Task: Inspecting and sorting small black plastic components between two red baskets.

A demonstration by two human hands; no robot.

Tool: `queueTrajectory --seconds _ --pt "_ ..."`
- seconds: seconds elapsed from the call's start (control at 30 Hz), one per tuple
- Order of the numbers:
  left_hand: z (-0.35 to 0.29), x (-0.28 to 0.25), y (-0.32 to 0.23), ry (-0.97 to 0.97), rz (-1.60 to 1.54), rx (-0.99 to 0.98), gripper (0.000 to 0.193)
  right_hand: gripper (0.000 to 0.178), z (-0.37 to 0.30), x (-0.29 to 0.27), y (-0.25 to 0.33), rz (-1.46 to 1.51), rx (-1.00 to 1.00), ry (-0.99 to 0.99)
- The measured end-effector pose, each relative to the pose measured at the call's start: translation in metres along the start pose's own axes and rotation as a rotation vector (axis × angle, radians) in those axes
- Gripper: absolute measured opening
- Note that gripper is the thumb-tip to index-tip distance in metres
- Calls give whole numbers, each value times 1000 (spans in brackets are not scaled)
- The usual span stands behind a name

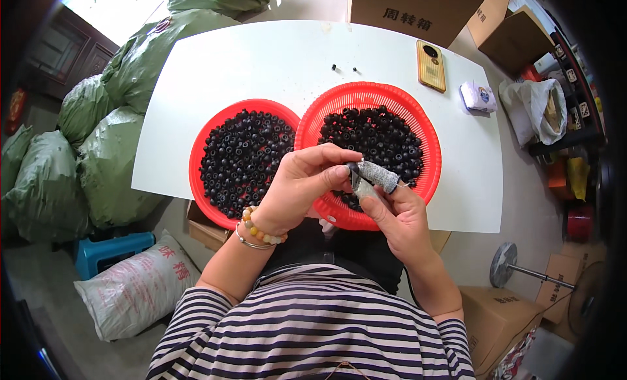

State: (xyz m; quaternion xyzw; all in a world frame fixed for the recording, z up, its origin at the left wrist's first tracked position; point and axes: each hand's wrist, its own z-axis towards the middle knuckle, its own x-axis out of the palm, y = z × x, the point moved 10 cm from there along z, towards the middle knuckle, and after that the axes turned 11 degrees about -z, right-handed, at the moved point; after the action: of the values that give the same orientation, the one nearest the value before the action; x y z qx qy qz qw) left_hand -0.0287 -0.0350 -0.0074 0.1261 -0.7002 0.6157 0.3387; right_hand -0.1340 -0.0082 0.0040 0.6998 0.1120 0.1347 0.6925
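Between the thumb and forefinger of my left hand (302, 179) is a small black part (353, 166), pinched over the right basket. My right hand (400, 215) is closed around a small, dark, blade-like tool (356, 180) that meets the part; its exact kind is partly hidden by the fingers. A grey knit sleeve (379, 175) covers my right forefinger, and a pale wrap (367, 189) is on the thumb. Below lies a red slotted basket (432, 145) of small black round parts (392, 135). To its left a red basin (196, 159) holds more such black rings (245, 154).
The baskets stand on a white table (228, 63). Two tiny black pieces (334, 67) lie behind them. A yellow phone (430, 66) and a tissue pack (478, 98) sit at the far right, near a cardboard box (418, 11). Green sacks (117, 161) crowd the left floor.
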Motion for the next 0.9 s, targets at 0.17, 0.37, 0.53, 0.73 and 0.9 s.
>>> queueTrajectory --seconds 0.17,0.37,0.53,0.73,0.9 --pt "-1 0 16 -43 -300 -74 18 33 0 1 2 -4 -20 -43" --pt "-3 5 20 -35 -405 -110 17 34 0 -1 4 -23 -37 -38" --pt "-2 4 21 -49 -367 -85 17 34 -1 -3 4 -45 -41 -56" --pt "1 7 20 -55 -370 -77 17 34 1 -7 5 -30 -37 -63" --pt "7 7 20 -55 -347 -62 16 34 4 -12 3 -39 -47 -81"
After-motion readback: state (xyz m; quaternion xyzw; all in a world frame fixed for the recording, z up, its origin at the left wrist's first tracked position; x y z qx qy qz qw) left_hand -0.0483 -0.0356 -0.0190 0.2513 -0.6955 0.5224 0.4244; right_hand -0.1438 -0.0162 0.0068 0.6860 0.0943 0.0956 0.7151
